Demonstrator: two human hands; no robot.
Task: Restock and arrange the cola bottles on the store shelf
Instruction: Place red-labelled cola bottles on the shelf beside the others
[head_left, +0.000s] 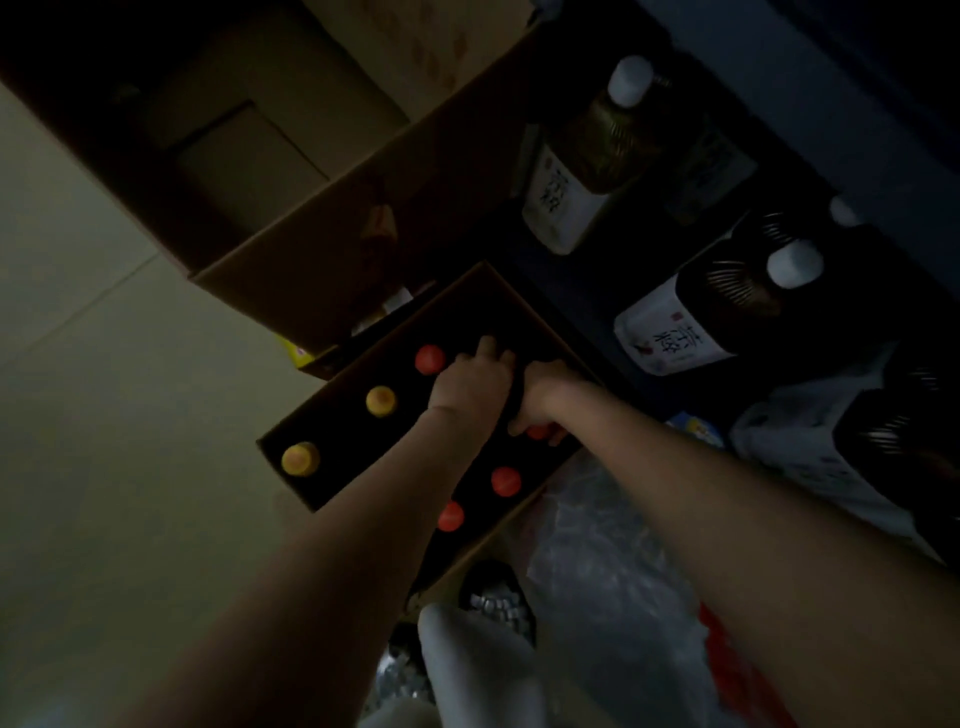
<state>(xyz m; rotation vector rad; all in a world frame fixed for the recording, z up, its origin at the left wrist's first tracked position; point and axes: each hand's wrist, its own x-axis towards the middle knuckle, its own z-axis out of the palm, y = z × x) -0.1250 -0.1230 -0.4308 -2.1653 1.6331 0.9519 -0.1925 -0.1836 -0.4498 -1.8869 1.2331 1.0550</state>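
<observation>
While both arms reach into box (311, 415), left hand (475, 379) and right hand (543, 400) fingers clamp dark bottle tops; red caps (430, 359) nearby.

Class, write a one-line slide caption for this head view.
Both hands, left hand and right hand, reach into a dim cardboard box of red- and yellow-capped bottles.

Chinese characters on white bottle labels (667, 335), too blurred to read.

arms: both forearms bare, no sleeves | left hand (475, 382): no glove | right hand (540, 402): no glove | leg, bottom centre: light grey trousers | foot: dark shoe
</observation>
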